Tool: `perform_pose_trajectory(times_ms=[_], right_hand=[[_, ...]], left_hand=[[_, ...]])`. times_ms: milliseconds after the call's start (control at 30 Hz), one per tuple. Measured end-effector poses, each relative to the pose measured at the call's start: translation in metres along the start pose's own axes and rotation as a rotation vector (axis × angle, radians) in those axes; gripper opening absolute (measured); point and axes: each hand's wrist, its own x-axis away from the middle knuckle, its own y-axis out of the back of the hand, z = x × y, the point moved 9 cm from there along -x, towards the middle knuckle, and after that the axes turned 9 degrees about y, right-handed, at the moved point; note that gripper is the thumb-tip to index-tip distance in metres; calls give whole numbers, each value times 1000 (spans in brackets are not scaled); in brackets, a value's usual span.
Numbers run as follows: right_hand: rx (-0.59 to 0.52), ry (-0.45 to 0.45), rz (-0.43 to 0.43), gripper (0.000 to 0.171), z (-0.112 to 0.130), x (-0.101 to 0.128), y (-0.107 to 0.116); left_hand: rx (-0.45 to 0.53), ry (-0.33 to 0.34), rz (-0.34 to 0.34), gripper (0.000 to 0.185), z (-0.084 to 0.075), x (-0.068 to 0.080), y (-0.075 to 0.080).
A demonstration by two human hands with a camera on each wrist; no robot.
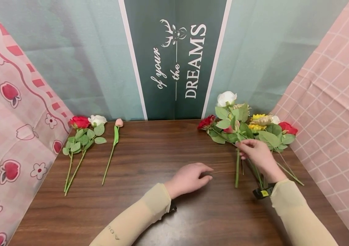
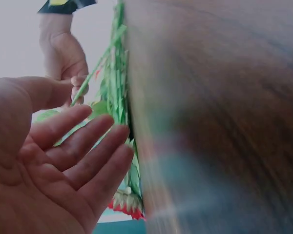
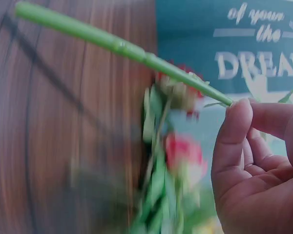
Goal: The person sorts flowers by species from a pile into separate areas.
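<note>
Stem (image 1: 237,171), green, pinched near its upper end by the right hand (image 1: 255,154); it lies on the right half of the table (image 1: 150,205), its lower end pointing toward the person, beside the bouquet (image 1: 248,124). Table: dark wood grain. Backdrop: teal panels with a dark banner (image 1: 176,61) reading "of your the DREAMS"; pink apple-print cloth (image 1: 5,119) on the left, pink grid cloth (image 1: 334,102) on the right. Bouquet holds white, red and yellow blooms with green leaves, heads toward the backdrop. Left side of table: two leafy roses (image 1: 83,131), one red and one white, and a pink bud (image 1: 114,141) just beside them, all lying flat. Left hand (image 1: 190,178) rests on the table near the centre, fingers relaxed, holding nothing, a short way from the stem. Head view gives the whole layout. Right wrist view adds the grip detail: thumb (image 3: 233,131) and fingers close on the stem (image 3: 122,48), blurred blooms behind. Left wrist view shows the left palm (image 2: 53,165) spread with straight fingers, the right hand (image 2: 63,53) and green stems along the table edge beyond it, blurred.
</note>
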Motion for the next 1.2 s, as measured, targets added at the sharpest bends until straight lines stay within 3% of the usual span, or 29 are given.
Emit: perform_pose_trajectory(times_ms=[100,267,400,500,633,800,1100,1200], right_hand=[[-115,12,20,46,15,-5,-30],[-275,54,22,38,38,-14,-74],[-376,71,13,35,50,-18,-97],[-435,60,-3,34,52,-20,-106],[-530,42,-27,27,51,-21,-111],[-677,34,-18,4,49,-22,-114],[-708,46,3,4,52,-23,-124],[-653,61,32,21,54,-22,-131]], left_hand=[[193,87,-12,35,16,0,6],[436,159,-45,31,35,-1,11],[658,214,-48,25,47,-1,11],[753,235,-42,20,51,0,10],[748,226,-46,17,52,1,12],[711,232,-47,17,54,3,13],[732,255,-123,15,63,4,22],[622,241,-169,11,71,12,36]])
